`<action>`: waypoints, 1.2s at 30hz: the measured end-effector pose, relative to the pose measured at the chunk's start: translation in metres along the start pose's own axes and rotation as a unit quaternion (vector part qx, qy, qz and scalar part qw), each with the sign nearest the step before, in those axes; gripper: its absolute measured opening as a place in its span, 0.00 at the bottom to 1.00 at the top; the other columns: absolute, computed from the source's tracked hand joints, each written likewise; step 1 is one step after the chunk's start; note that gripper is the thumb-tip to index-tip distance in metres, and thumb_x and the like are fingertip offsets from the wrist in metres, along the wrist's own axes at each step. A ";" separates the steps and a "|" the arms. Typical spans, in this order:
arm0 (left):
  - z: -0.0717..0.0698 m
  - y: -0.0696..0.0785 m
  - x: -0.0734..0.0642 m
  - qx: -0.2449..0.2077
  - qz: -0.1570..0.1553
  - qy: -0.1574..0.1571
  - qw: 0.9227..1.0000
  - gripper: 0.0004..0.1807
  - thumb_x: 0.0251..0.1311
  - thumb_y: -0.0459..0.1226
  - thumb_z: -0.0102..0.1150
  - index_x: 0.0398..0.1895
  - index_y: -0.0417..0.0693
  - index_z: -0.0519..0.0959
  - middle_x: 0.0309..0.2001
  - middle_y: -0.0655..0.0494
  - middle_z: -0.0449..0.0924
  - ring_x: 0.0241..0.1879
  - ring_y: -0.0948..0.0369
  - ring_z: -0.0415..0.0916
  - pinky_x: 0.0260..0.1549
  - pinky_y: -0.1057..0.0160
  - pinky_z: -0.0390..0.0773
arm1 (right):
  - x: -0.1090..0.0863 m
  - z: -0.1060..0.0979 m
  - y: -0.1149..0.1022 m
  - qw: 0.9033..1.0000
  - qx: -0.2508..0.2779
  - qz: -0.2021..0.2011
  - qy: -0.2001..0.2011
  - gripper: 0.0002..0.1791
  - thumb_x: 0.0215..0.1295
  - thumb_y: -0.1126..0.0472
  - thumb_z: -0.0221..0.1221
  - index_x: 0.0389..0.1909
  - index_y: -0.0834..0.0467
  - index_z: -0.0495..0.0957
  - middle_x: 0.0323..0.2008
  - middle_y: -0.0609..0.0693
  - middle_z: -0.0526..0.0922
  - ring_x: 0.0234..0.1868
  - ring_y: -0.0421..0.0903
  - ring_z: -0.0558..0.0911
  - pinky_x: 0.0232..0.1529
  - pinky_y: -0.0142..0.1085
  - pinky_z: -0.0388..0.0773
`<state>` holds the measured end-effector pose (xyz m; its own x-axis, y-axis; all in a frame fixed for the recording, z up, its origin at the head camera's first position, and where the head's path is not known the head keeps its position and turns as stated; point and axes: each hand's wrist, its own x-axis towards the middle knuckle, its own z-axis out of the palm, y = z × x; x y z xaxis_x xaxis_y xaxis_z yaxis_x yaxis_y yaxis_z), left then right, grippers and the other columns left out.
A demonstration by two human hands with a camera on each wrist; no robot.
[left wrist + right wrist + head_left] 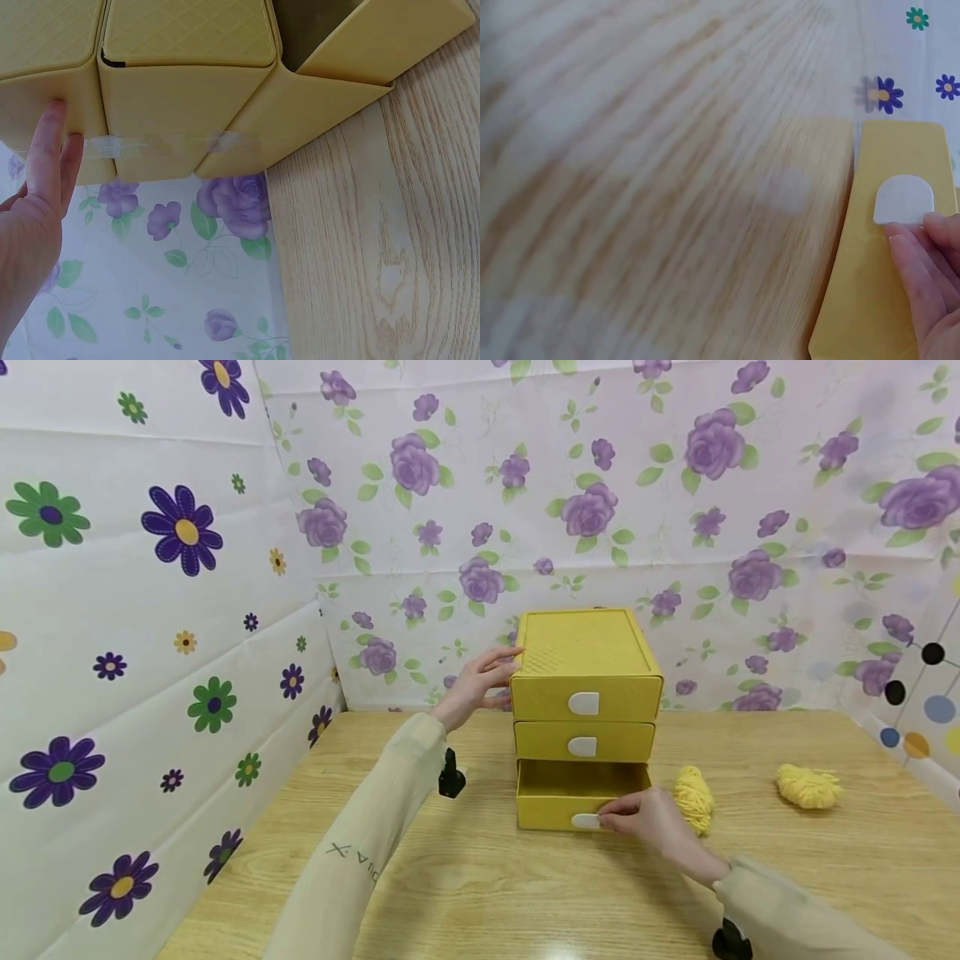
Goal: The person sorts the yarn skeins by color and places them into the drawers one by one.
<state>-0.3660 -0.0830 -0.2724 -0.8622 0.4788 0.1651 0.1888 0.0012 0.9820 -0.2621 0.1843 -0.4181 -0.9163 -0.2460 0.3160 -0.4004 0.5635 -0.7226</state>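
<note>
The bottom drawer (546,813) stands pulled out, right of lower centre in the head view, the right hand (660,823) pinching its white tab (584,821). The left hand (476,687), fingers extended, touches the yellow cabinet (588,642); yarn bundles (693,800) lie lower right.

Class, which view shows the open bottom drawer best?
Head view: the bottom drawer shows front, white handle and inside together. Left wrist view: its outer side, some inside. Right wrist view: mainly front and handle.
</note>
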 end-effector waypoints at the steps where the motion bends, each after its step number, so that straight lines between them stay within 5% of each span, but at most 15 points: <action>1: 0.000 0.000 0.000 0.001 0.000 0.000 1.000 0.25 0.66 0.38 0.47 0.66 0.45 0.61 0.54 0.46 0.65 0.43 0.56 0.68 0.48 0.47 0.68 | 0.000 0.000 0.000 1.000 0.002 0.001 0.000 0.04 0.49 0.63 0.67 0.27 0.57 0.85 0.22 0.43 0.82 0.23 0.38 0.78 0.20 0.30 0.73; 14: -0.002 -0.001 0.002 -0.008 -0.001 -0.005 1.000 0.25 0.66 0.38 0.48 0.66 0.45 0.61 0.55 0.45 0.64 0.45 0.54 0.68 0.50 0.45 0.65 | -0.006 0.000 -0.005 1.000 0.010 -0.005 -0.014 0.03 0.50 0.62 0.67 0.27 0.58 0.85 0.21 0.43 0.82 0.22 0.38 0.79 0.20 0.31 0.74; 29: -0.008 -0.021 0.016 -0.003 0.011 0.022 1.000 0.22 0.64 0.42 0.51 0.61 0.54 0.68 0.52 0.47 0.66 0.42 0.53 0.68 0.46 0.47 0.69 | -0.011 -0.001 -0.009 0.999 0.026 0.007 -0.036 0.06 0.51 0.61 0.66 0.30 0.59 0.85 0.24 0.46 0.82 0.23 0.41 0.79 0.20 0.31 0.75; 36: -0.006 -0.013 0.009 -0.003 0.003 0.007 1.000 0.24 0.65 0.40 0.49 0.64 0.49 0.65 0.54 0.46 0.65 0.43 0.54 0.68 0.46 0.48 0.69 | -0.012 -0.019 -0.013 0.985 0.126 0.026 -0.115 0.15 0.51 0.61 0.66 0.37 0.67 0.82 0.31 0.55 0.82 0.30 0.51 0.81 0.27 0.38 0.78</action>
<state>-0.3793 -0.0836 -0.2833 -0.8678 0.4661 0.1724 0.1908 -0.0079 0.9816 -0.2463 0.1952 -0.4009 -0.9001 -0.4096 0.1482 -0.3138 0.3738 -0.8728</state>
